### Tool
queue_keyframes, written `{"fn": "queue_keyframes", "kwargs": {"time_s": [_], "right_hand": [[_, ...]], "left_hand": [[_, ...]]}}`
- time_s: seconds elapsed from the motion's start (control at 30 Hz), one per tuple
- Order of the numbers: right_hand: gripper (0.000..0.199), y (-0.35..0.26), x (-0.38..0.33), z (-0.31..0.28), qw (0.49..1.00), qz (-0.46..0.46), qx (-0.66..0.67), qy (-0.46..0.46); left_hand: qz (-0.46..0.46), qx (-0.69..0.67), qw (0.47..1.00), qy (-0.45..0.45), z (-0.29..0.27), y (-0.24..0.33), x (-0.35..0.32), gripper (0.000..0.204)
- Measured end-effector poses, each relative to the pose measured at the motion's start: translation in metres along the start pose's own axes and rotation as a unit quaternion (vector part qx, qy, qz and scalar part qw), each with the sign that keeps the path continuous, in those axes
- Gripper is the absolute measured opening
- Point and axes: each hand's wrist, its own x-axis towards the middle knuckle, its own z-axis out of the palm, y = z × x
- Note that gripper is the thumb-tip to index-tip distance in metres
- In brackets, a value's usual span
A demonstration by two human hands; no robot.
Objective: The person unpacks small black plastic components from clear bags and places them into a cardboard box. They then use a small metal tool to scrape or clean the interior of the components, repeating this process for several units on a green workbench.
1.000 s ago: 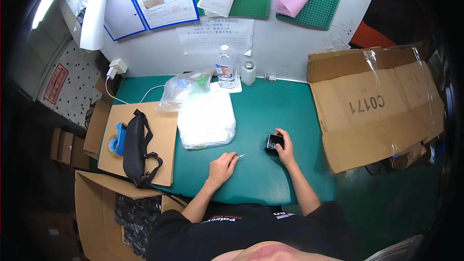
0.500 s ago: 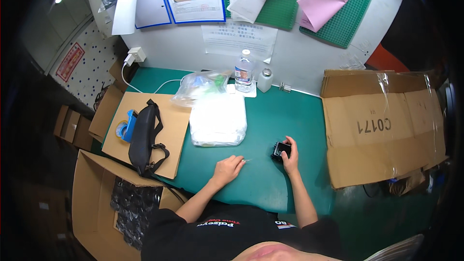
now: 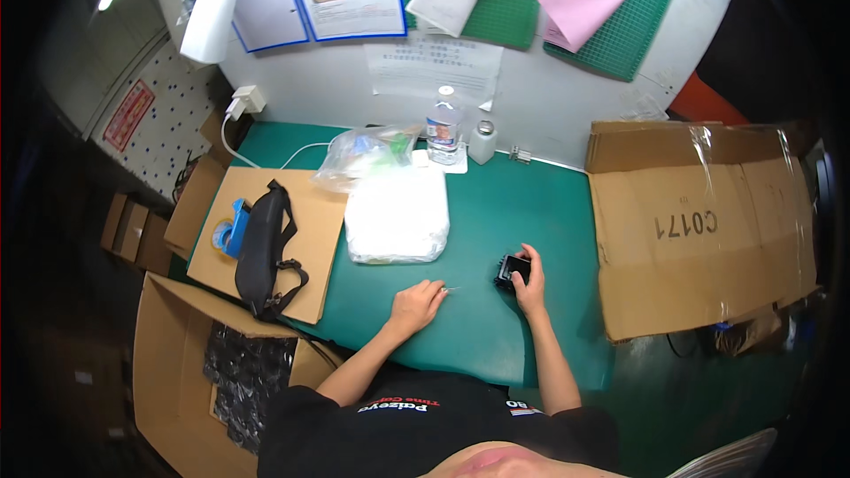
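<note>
In my right hand (image 3: pixel 531 288) is a small black box-shaped device (image 3: pixel 509 270) with a dark, glossy face, held between the thumb and fingers just above the green tabletop (image 3: pixel 478 336). My left hand (image 3: pixel 414 310) rests on the table to the left of it. Its thumb and forefinger are pinched on a small, thin, clear or whitish piece (image 3: pixel 450 289), too small to make out. Beyond my left hand lies a white bundle in clear plastic (image 3: pixel 397 217).
A black strap bag (image 3: pixel 263 252) and a blue tape dispenser (image 3: pixel 233 230) lie on cardboard at left. At the back stand a plastic bottle (image 3: pixel 444 128) and a small pump bottle (image 3: pixel 482 142). An open carton (image 3: pixel 168 372) sits lower left, another cardboard box (image 3: pixel 699 239) at right.
The view has shifted slightly. Both hands keep almost the same place and hold, the black device still in the right.
</note>
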Motion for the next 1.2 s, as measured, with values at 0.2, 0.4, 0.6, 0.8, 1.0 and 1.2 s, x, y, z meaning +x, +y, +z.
{"fn": "queue_keyframes", "kwargs": {"time_s": [0.2, 0.4, 0.6, 0.8, 1.0, 1.2], "right_hand": [[0.07, -0.002, -0.001, 0.0, 1.0, -0.001, -0.006, 0.007], [0.069, -0.001, -0.003, -0.002, 1.0, 0.017, 0.0, 0.02], [0.066, -0.005, -0.005, 0.002, 1.0, 0.023, -0.003, 0.021], [0.059, -0.008, -0.004, -0.001, 0.999, 0.035, -0.022, 0.007], [0.057, -0.008, -0.003, -0.005, 0.999, 0.026, -0.024, -0.003], [0.058, 0.0, -0.006, -0.003, 0.999, 0.04, -0.023, -0.016]], "left_hand": [[0.002, 0.008, 1.0, -0.015, -0.006, 0.007, 0.003, 0.016], [0.002, 0.02, 0.999, -0.025, -0.004, 0.006, 0.003, 0.016], [-0.001, 0.03, 0.999, -0.031, -0.005, 0.006, 0.002, 0.016], [-0.009, 0.018, 0.999, -0.034, 0.004, 0.001, 0.001, 0.016], [-0.017, 0.011, 0.999, -0.039, 0.004, 0.007, 0.003, 0.017], [-0.019, 0.019, 0.998, -0.058, 0.005, 0.005, 0.002, 0.018]]}}
